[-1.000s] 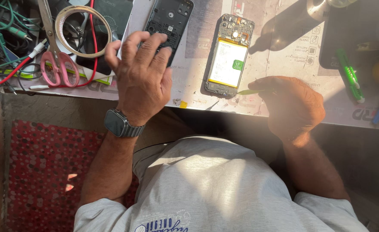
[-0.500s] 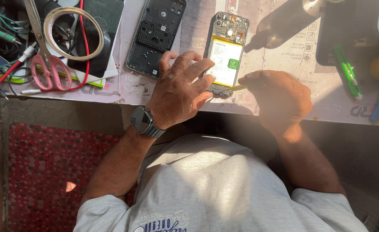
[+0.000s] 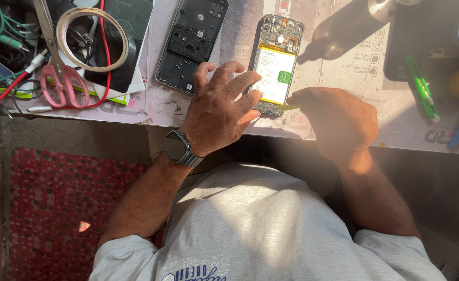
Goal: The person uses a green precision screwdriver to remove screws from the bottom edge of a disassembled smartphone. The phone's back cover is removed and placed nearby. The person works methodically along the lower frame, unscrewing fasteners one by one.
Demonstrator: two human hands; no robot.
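L to R: pink-handled scissors point(image 3: 57, 78) and tape ring point(image 3: 91, 39) lie on the bench's left part, same spot as before. Black phone back cover point(image 3: 190, 44) sits next to them, no longer under the palm. Left hand point(image 3: 216, 114), watch on wrist, has shifted right since 1 s ago, off the cover; fingers now spread, holding nothing, tips pressing the near-left edge of the opened phone point(image 3: 275, 62). Phone lies flat mid-bench w/ battery showing, unmoved. Right hand point(image 3: 338, 122) is curled tight round a thin yellow-green pry tool point(image 3: 291, 107), tip at the phone's near end, about as before. Green cutter point(image 3: 421, 88) lies further right.
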